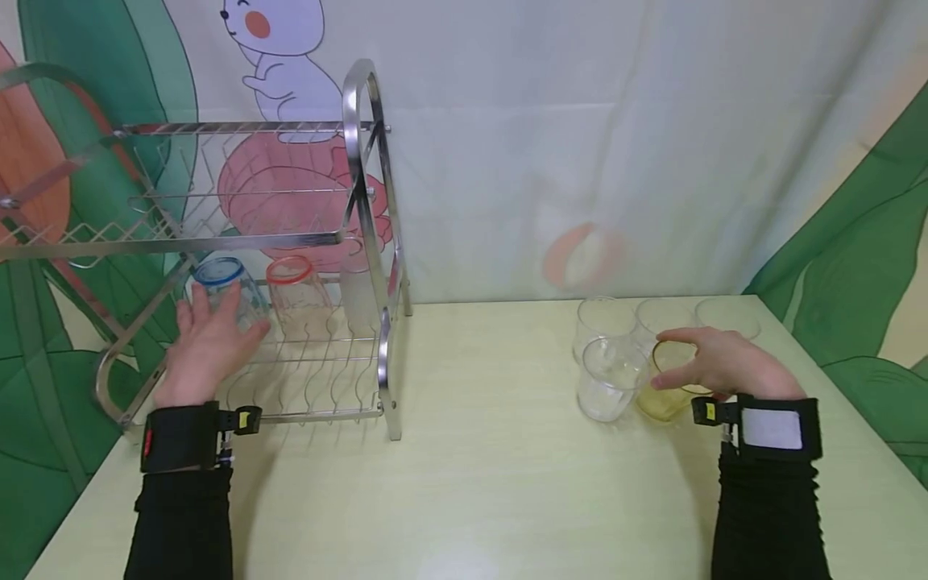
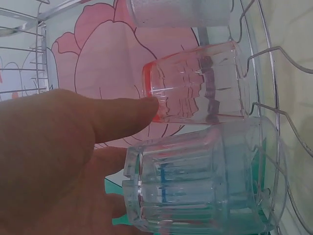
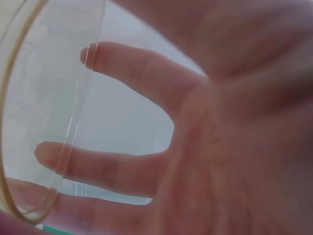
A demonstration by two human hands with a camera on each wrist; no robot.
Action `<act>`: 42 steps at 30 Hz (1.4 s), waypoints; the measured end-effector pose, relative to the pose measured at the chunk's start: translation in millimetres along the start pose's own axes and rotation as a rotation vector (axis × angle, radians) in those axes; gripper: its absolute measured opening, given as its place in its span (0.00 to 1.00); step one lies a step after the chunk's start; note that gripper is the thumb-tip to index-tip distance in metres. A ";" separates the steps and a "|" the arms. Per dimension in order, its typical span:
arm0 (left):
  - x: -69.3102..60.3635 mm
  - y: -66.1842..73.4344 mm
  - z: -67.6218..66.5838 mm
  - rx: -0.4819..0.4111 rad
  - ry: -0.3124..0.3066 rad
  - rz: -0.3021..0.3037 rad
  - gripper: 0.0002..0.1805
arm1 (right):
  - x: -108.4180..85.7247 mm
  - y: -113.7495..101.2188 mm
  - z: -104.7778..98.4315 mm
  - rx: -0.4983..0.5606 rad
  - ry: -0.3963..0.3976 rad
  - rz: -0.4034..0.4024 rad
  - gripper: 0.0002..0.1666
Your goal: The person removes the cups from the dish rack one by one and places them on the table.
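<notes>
Head view has the right hand spread wide at the top of a yellow glass on the desk, thumb nearer us, forefinger farther off! Are the fingertips bearing on it? I can't tell; right wrist view gives straight fingers fanned out, some seen through clear wall, no squeeze to speak of. That glass looks light, stiff, surely breakable, and probably slick if damp. Best hold, I'd say: thumb and fingers opposed on the side wall just under the rim, gentle and even, because clear glasses crowd round it and a knock could chip one.

Across, well apart on the other side, the left hand is in at the lower tier of the metal rack! Fingers spread loosely at a blue-topped glass, thumb held away toward the red-topped glass beside it. Firm contact there? Can't call it. Its ribbed-looking wall should give some purchase, but it's hard, brittle stuff; take it by the sides, clear of the wires.
</notes>
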State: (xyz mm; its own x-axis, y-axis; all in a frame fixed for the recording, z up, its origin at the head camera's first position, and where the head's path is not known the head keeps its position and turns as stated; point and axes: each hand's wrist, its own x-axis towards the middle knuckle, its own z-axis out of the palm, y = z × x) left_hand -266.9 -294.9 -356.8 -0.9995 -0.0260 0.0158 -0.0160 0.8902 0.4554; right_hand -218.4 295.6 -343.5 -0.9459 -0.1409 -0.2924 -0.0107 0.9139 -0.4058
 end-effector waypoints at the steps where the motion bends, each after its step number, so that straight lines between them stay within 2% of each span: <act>1: 0.0 -0.5 -0.6 0.001 -0.006 -0.004 0.45 | 0.9 -0.6 0.6 -0.008 -0.001 0.000 0.54; 13: -1.4 -0.8 -3.2 0.043 -0.036 -0.028 0.46 | 4.4 -3.7 2.5 -0.019 0.014 0.028 0.55; 18: -3.1 2.6 -2.6 0.050 -0.005 -0.026 0.44 | 3.2 -3.2 3.1 0.005 0.024 0.042 0.59; 25: -3.7 5.1 -0.6 0.064 0.057 -0.031 0.39 | -1.2 -2.1 -2.0 0.009 0.039 0.014 0.63; 33: -3.2 6.4 -4.6 0.077 0.087 -0.032 0.37 | -10.0 -3.4 -12.8 -0.134 0.162 -0.070 0.62; 42: -5.4 4.2 -5.0 0.081 0.116 -0.040 0.39 | -20.8 -12.5 -21.2 -0.091 0.244 -0.068 0.60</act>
State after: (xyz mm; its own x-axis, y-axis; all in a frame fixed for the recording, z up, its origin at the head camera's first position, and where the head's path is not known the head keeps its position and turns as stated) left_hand -261.5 -293.3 -350.6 -0.9885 -0.1103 0.1039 -0.0624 0.9209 0.3847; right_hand -205.4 295.2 -314.0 -0.9921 -0.1173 -0.0448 -0.0957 0.9373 -0.3351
